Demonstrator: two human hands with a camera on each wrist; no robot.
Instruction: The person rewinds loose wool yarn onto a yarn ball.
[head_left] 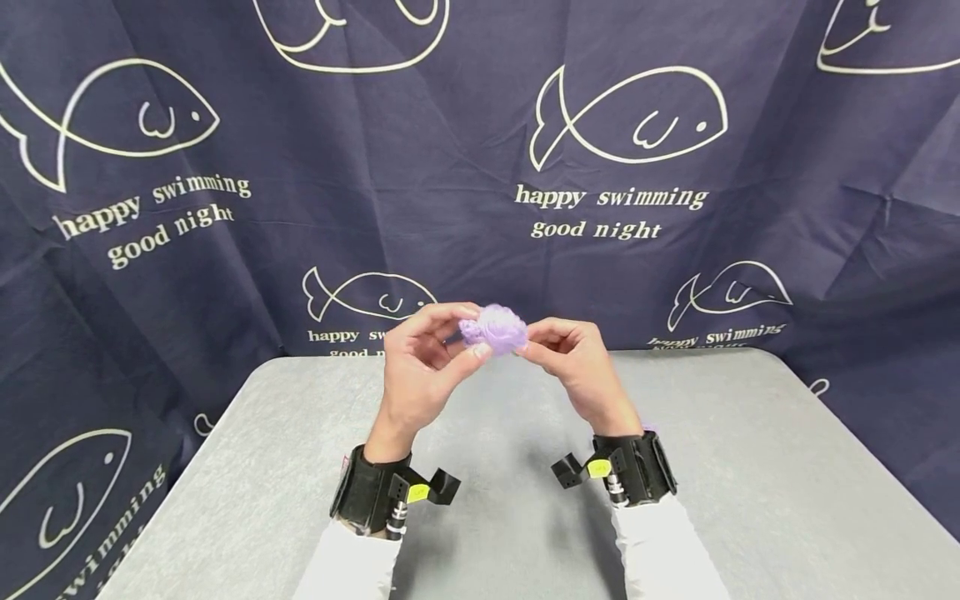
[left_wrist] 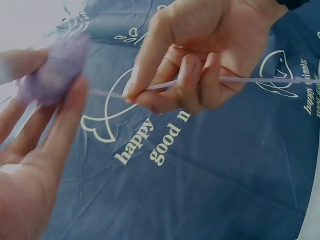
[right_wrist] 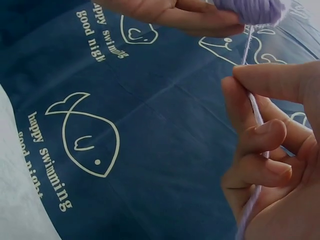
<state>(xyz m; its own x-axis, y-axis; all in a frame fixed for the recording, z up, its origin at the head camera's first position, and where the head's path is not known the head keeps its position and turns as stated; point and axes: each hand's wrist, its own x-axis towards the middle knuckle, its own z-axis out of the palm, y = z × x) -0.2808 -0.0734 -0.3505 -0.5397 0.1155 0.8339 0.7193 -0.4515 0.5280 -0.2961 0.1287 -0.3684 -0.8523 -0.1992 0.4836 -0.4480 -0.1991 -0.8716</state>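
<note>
**Two hands hold a purple yarn ball and its strand above a grey table**

A dark blue curtain (head_left: pixel 465 167) printed with white fish outlines and the words "happy swimming good night" hangs behind everything, well beyond the fingertips. Below the hands lies a grey table (head_left: pixel 750 467), apart from them; neither hand touches it.

Both arms wear white sleeves (head_left: pixel 660 550) and a black wrist strap (head_left: pixel 633 467) just behind each hand.

The left hand (head_left: pixel 420 375) is raised with its palm turned inward. Its thumb and fingers curl around a small purple yarn ball (head_left: pixel 497 327), which sits at the fingertips, gripped between the thumb and the other fingers. In the left wrist view the ball (left_wrist: pixel 55 70) is blurred against those fingers.

The right hand (head_left: pixel 577 367) sits just beside the ball, its fingertips close to the ball's right side. Its fingers are curled and pinch a thin purple strand (right_wrist: pixel 255 107) between thumb and forefinger; the strand runs from the ball (right_wrist: pixel 250 10) down through the curled fingers (right_wrist: pixel 260 135) and out under the palm. In the left wrist view the strand (left_wrist: pixel 260 79) is taut across the right hand (left_wrist: pixel 200 60).
</note>
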